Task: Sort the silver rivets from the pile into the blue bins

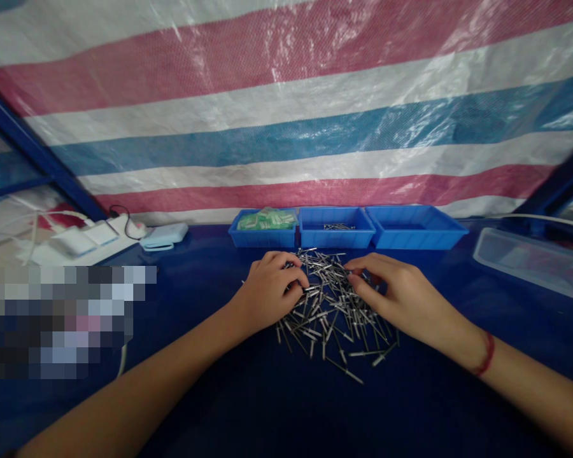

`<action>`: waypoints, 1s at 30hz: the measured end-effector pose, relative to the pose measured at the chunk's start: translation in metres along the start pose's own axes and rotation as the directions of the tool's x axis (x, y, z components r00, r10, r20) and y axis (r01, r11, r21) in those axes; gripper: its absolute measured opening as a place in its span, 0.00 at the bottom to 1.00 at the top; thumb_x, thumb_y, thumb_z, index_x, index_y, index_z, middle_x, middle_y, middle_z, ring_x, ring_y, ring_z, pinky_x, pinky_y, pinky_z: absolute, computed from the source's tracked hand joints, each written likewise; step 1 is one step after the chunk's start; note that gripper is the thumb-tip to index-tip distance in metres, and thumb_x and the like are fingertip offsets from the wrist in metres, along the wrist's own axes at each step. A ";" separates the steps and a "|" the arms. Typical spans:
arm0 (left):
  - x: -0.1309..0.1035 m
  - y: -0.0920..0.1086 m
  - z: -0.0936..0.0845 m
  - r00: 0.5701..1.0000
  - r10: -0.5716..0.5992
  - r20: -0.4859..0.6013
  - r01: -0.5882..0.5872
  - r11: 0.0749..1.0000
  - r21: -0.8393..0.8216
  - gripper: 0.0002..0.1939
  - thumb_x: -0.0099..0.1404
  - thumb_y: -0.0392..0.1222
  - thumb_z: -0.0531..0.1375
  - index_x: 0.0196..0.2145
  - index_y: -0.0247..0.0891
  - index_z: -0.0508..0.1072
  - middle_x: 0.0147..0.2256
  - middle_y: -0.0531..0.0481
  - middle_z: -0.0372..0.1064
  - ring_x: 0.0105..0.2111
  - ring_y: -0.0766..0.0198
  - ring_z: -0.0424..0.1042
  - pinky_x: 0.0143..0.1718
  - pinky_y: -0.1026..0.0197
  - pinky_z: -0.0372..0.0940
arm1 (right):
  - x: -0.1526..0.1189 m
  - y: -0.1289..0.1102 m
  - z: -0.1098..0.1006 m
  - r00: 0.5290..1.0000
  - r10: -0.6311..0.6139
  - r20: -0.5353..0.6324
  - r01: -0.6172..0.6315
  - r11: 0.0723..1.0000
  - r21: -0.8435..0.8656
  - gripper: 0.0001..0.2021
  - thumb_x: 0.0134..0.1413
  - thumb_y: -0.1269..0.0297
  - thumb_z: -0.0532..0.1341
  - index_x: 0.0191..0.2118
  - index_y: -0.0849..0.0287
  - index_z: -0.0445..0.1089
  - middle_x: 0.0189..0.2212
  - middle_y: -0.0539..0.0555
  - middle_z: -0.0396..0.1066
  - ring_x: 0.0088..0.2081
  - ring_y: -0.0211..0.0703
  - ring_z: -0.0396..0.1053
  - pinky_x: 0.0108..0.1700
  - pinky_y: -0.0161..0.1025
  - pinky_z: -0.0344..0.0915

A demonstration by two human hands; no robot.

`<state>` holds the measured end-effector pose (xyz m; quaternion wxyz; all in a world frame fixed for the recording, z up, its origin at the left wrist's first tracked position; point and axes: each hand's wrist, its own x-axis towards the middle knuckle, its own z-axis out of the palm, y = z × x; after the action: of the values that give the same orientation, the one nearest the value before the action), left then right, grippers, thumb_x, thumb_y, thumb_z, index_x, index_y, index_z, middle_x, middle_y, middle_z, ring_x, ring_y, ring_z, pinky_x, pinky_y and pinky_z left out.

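L to R on blue desk (pixel 277 401): white power strip (pixel 127 228); L hand (pixel 273 286), grip curled narrow over L side of loose metal rivets (pixel 334 275), heaped mid-desk before 3 blue bins (pixel 337 239); R hand (pixel 396 286), narrow grip at heap's R edge. Can't tell if either's holding any.

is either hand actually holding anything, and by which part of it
Cannot be told: the left hand curls at the left side of the rivet pile, the right hand at its right; no clear hold on a rivet shows.
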<state>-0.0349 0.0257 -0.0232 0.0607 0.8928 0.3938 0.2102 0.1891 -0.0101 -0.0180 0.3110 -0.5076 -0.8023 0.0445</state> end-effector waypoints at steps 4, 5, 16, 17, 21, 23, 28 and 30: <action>0.001 -0.004 -0.001 1.000 -0.006 -0.020 0.007 1.000 0.023 0.08 0.61 0.36 0.56 0.35 0.44 0.75 0.46 0.50 0.66 0.48 0.54 0.62 0.47 0.47 0.58 | 0.000 0.000 0.001 1.000 -0.005 0.010 0.004 1.000 0.002 0.09 0.57 0.66 0.55 0.39 0.59 0.71 0.36 0.55 0.74 0.37 0.43 0.72 0.39 0.42 0.68; 0.001 -0.005 -0.001 1.000 -0.011 -0.020 0.011 0.999 0.032 0.08 0.61 0.38 0.57 0.37 0.44 0.75 0.46 0.49 0.66 0.48 0.54 0.63 0.47 0.47 0.59 | 0.000 0.000 0.001 1.000 -0.009 0.011 0.009 1.000 0.003 0.09 0.57 0.66 0.55 0.39 0.59 0.71 0.36 0.54 0.74 0.37 0.43 0.72 0.40 0.42 0.68; 0.002 -0.002 0.003 0.996 -0.078 0.047 0.079 0.997 -0.021 0.06 0.63 0.42 0.58 0.35 0.44 0.75 0.45 0.51 0.68 0.48 0.55 0.63 0.48 0.48 0.59 | -0.002 0.001 0.002 0.999 -0.022 0.044 0.021 1.000 0.018 0.09 0.57 0.66 0.54 0.40 0.58 0.71 0.36 0.53 0.74 0.36 0.41 0.71 0.38 0.40 0.67; 0.002 -0.001 0.004 0.996 -0.086 0.039 0.087 0.996 -0.030 0.05 0.62 0.41 0.58 0.34 0.43 0.75 0.44 0.51 0.68 0.48 0.55 0.63 0.48 0.48 0.59 | -0.002 0.001 0.002 0.999 -0.022 0.043 0.021 1.000 0.018 0.09 0.57 0.66 0.54 0.40 0.59 0.71 0.36 0.53 0.74 0.37 0.41 0.71 0.39 0.40 0.67; 0.001 0.001 0.005 0.996 -0.091 0.005 0.091 0.995 -0.036 0.04 0.60 0.39 0.60 0.32 0.43 0.75 0.44 0.51 0.68 0.48 0.54 0.62 0.48 0.48 0.58 | -0.002 0.001 0.002 0.999 -0.022 0.034 0.021 0.999 0.028 0.09 0.57 0.66 0.55 0.40 0.59 0.71 0.36 0.53 0.74 0.38 0.42 0.71 0.41 0.41 0.67; 0.001 0.001 0.005 0.996 -0.082 -0.019 0.082 0.996 -0.022 0.05 0.61 0.41 0.59 0.32 0.42 0.75 0.44 0.50 0.68 0.48 0.54 0.62 0.48 0.48 0.58 | -0.003 0.001 0.002 0.999 -0.023 0.030 0.022 0.999 0.031 0.09 0.57 0.67 0.55 0.40 0.59 0.71 0.36 0.53 0.74 0.38 0.42 0.71 0.41 0.41 0.67; 0.001 -0.001 0.005 0.998 -0.047 -0.048 0.048 0.998 0.027 0.09 0.64 0.44 0.57 0.34 0.43 0.76 0.44 0.51 0.68 0.48 0.55 0.61 0.48 0.48 0.57 | -0.003 0.001 0.002 0.999 -0.025 0.026 0.024 0.999 0.035 0.09 0.57 0.66 0.55 0.39 0.59 0.71 0.36 0.53 0.73 0.38 0.42 0.71 0.41 0.41 0.67; 0.001 -0.002 0.004 0.999 -0.032 -0.036 0.033 0.999 0.041 0.07 0.63 0.44 0.58 0.35 0.46 0.76 0.45 0.52 0.68 0.48 0.55 0.61 0.48 0.48 0.57 | -0.003 0.001 0.002 0.999 -0.026 0.025 0.025 0.999 0.034 0.09 0.57 0.66 0.55 0.39 0.59 0.71 0.37 0.53 0.73 0.39 0.42 0.71 0.42 0.41 0.67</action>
<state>-0.0340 0.0276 -0.0274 0.0386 0.8835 0.4136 0.2165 0.1894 -0.0120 -0.0212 0.3100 -0.4914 -0.8116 0.0607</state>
